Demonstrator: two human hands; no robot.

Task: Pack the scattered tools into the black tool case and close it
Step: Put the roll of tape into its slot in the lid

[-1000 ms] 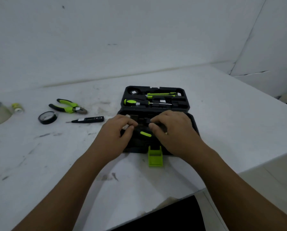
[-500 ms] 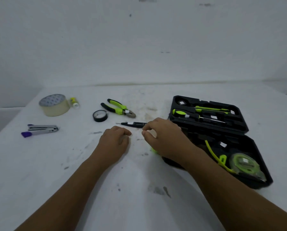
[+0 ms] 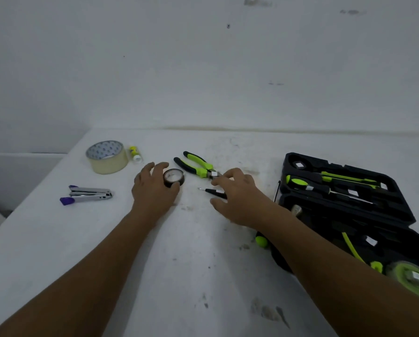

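Now that both hands have left the open black tool case (image 3: 349,205) at the table's right edge, collecting resumes. The left hand (image 3: 154,190) curves loosely around the black tape roll (image 3: 173,177), not yet gripping. The right hand (image 3: 237,195) spreads over the tester pen (image 3: 214,192), beside the pliers (image 3: 198,166). The white table (image 3: 191,263) is scuffed, the wall (image 3: 203,69) bare.

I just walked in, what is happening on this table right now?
A person is packing tools into the open black tool case on the right. The left hand is at the black tape roll, thumb against it, without a clear grip. The right hand is open over the tester screwdriver, fingertips near the pliers. All three lie on the table, outside the case.
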